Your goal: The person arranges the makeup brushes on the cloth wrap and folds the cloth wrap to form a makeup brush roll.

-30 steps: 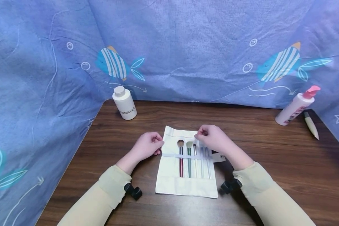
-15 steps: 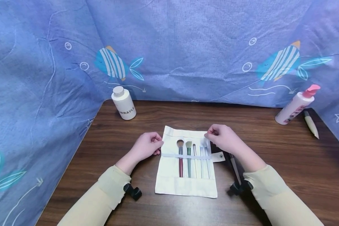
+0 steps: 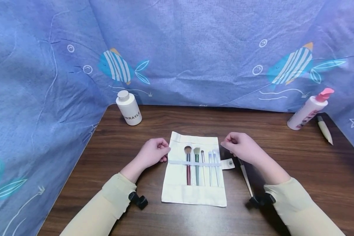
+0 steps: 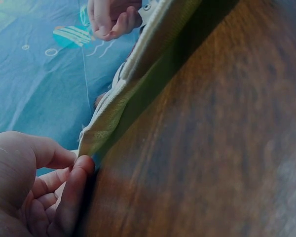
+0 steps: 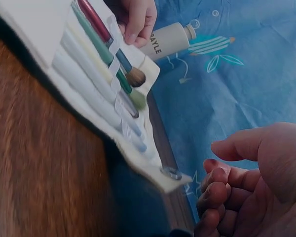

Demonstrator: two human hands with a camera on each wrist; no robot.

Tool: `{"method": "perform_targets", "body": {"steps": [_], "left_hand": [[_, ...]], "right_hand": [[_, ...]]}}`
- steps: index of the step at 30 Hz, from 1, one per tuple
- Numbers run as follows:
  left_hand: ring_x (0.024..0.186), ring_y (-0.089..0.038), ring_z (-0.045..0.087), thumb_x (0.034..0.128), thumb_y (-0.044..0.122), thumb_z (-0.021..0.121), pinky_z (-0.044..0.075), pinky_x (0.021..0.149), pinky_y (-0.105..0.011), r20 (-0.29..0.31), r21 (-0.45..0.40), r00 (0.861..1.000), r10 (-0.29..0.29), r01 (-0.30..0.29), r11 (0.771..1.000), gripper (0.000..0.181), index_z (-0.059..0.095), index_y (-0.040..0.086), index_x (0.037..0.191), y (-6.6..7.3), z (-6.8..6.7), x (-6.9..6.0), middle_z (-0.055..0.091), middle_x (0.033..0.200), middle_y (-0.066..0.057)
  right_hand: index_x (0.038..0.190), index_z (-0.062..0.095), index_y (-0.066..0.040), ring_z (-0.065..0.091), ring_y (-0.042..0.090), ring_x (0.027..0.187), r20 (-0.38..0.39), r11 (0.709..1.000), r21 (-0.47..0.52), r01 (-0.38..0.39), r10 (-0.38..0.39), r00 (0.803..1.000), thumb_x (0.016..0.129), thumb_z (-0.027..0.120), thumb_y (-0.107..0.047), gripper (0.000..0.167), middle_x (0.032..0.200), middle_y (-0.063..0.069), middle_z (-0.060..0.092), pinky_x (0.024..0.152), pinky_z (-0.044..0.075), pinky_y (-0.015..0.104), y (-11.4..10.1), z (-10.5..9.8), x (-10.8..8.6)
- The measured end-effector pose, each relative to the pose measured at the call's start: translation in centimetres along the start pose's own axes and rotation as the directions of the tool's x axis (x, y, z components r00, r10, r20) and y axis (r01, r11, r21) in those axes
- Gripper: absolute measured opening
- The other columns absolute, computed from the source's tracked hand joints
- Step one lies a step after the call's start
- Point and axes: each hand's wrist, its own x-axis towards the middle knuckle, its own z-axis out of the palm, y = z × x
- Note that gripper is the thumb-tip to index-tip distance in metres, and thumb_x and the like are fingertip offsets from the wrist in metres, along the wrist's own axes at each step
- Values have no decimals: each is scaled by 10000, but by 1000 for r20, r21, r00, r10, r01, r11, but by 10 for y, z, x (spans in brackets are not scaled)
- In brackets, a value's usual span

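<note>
A white fabric makeup brush roll (image 3: 177, 177) lies unrolled on the wooden table, with several makeup brushes under its elastic band. Among them are a red-handled brush (image 3: 188, 173) and a green-handled brush (image 3: 197, 172). At the roll's left edge, my left hand (image 3: 154, 152) pinches the fabric between thumb and forefinger, as the left wrist view also shows. My right hand (image 3: 241, 147) hovers just off the roll's upper right edge, near the snap tab (image 3: 228, 164). In the right wrist view its fingers are loosely curled, the thumb is apart from them, and nothing is held.
Another brush (image 3: 246, 178) with a pale handle lies right of the roll, its upper end hidden by my right hand. A white bottle (image 3: 129, 109) stands back left. Back right are a pink-topped pump bottle (image 3: 308, 109) and a pale, pointed brush-like object (image 3: 324, 130).
My right hand has moved right, off the brush roll's upper right corner, uncovering the two pale brushes' tips and the loose brush's handle. My left hand stays at the left edge.
</note>
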Motion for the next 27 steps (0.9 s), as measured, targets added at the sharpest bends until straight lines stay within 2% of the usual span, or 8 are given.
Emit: {"method": "perform_targets", "body": {"steps": [6,11,16,24,27], "left_hand": [[561,-154,667,970,132,688,575,548,-288,0,0,1000,-1,1,1000,80,677,55,951,-1,-1,-1,677,694,-67],[564,-156,669,972,142,685,579,547,-286,1,1,1000,0,0,1000,85,676,60,950,0,0,1,677,699,-65],[565,-154,670,974,151,684,578,546,-286,-4,7,1000,1,-1,1000,87,679,68,947,1,0,1,676,703,-62],[561,-146,662,975,130,683,576,544,-285,4,-9,1000,1,-1,1000,84,674,48,954,3,0,-1,672,699,-69],[557,-141,660,973,124,676,572,532,-284,6,-13,1000,5,-5,1000,85,672,41,953,3,0,-2,671,696,-66]], "right_hand": [[906,623,-56,570,203,577,-13,1000,-19,16,-16,1000,991,671,-231,200,642,7,540,538,507,318,8,-5,-5],[896,619,-54,573,195,596,-25,1000,-32,0,-1,1000,988,666,-210,187,646,9,556,555,515,301,18,-9,-9],[868,618,-67,559,173,581,-35,998,-69,-3,0,999,993,671,-250,228,643,-10,557,543,492,293,21,-16,-14],[757,610,-114,541,149,555,76,983,-180,21,-7,997,988,672,-285,293,599,-57,532,507,444,296,26,-24,-19],[727,601,-120,538,147,549,84,977,-209,31,-14,996,978,676,-280,307,584,-47,541,508,449,303,28,-27,-18]]}}
